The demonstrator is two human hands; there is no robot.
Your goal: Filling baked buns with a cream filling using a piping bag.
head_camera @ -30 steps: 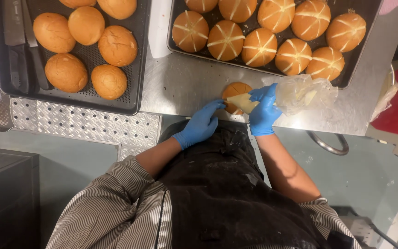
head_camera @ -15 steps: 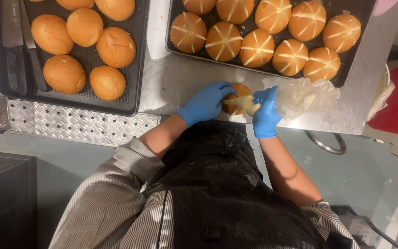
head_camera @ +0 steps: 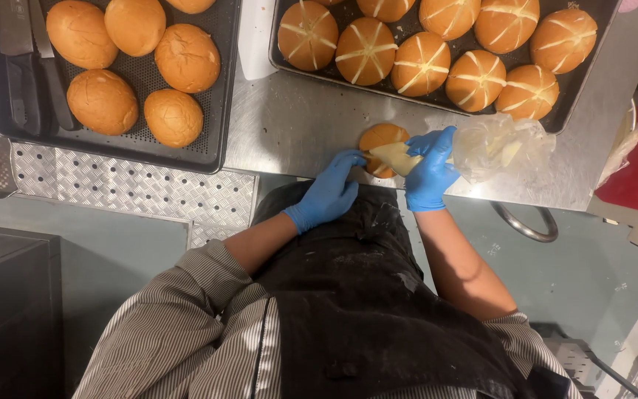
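Head view: your right hand point(head_camera: 428, 176) clamps a piping bag point(head_camera: 481, 148) in its grip; left hand point(head_camera: 330, 193) open-fingered steadies the bun point(head_camera: 379, 140) beside it on the bench point(head_camera: 297, 133).

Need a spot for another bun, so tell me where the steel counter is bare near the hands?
Bare steel counter lies between the left tray, the right tray and the bun. It is crowded around the right hand and piping bag.

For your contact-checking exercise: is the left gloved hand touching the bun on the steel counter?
Touching. The head view shows the left hand's fingertips meeting the bun's near edge.
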